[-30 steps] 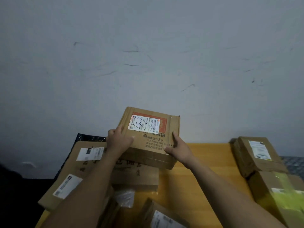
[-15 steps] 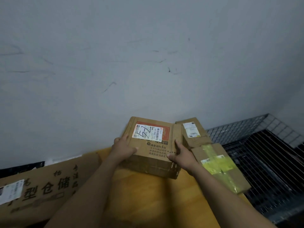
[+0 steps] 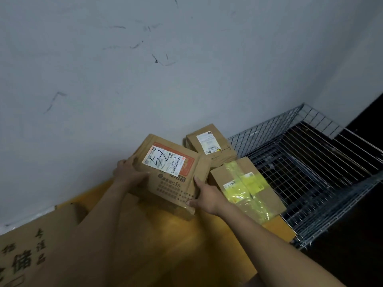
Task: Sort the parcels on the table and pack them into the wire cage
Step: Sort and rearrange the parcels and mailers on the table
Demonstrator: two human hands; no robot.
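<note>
A brown cardboard parcel [image 3: 176, 184] is held between both hands over the far end of the desk [image 3: 172, 247], close to the wall [image 3: 145, 69]. It is tilted, its top face turned toward the camera. That face bears a white shipping label [image 3: 163, 161] in an orange frame, with a handwritten mark across it, and dark printed characters below. Whether its underside touches the desk cannot be told.

The left hand [image 3: 129, 172] grips the parcel's left edge, the fingers curled round the side and the thumb laid on the top face. The right hand [image 3: 205, 196] grips its near right corner, thumb along the top edge and fingers wrapped onto the front side.

Just right of the parcel and behind it lies a smaller parcel [image 3: 209, 141] with a white label. Right of the parcel and nearer the camera lies a taped parcel [image 3: 246, 187] crossed with yellow tape; it touches or nearly touches the held one. Further right of the parcel, past these two, stands the wire cage [image 3: 269, 129], its top open and its inside dark. Left of the parcel and nearer, a large flat carton [image 3: 31, 255] with printed characters lies on the desk.
</note>
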